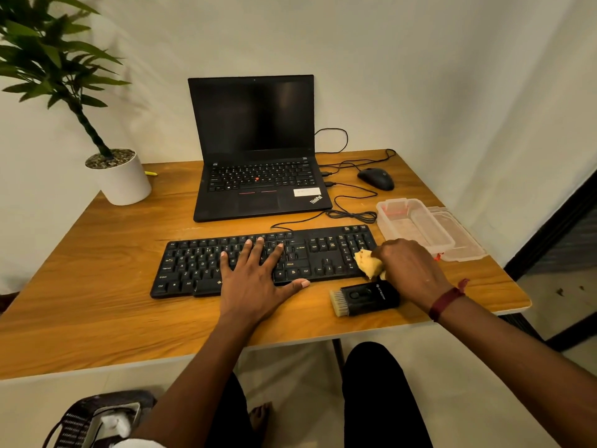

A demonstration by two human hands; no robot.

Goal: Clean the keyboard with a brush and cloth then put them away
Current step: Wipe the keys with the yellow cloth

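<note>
The keyboard (pixel 193 263) is steadied by flat left hand (pixel 255 276); cloth (pixel 366 263), clutched in right hand (pixel 410 266) at 3 o'clock, is best swept lightly.

Warm, rather dim indoor light falls from above on the orange-brown wooden table (pixel 97 286), whose grain shows a soft sheen in front of the open black laptop (pixel 258 189). Shadows are weak and diffuse: a faint one lies on the off-white wall (pixel 420 76) left of the laptop, beside the green leafy plant in a white pot (pixel 122 179). The laptop's screen is evenly dark. The middle is sharp: legends on the black full-size keyboard (pixel 193 263) before the laptop read clearly. The crumpled yellow cloth (pixel 366 265) gripped by the right hand (pixel 408 270) is slightly smeared. Far from the laptop, edges bow outward and the leaves go soft.
</note>
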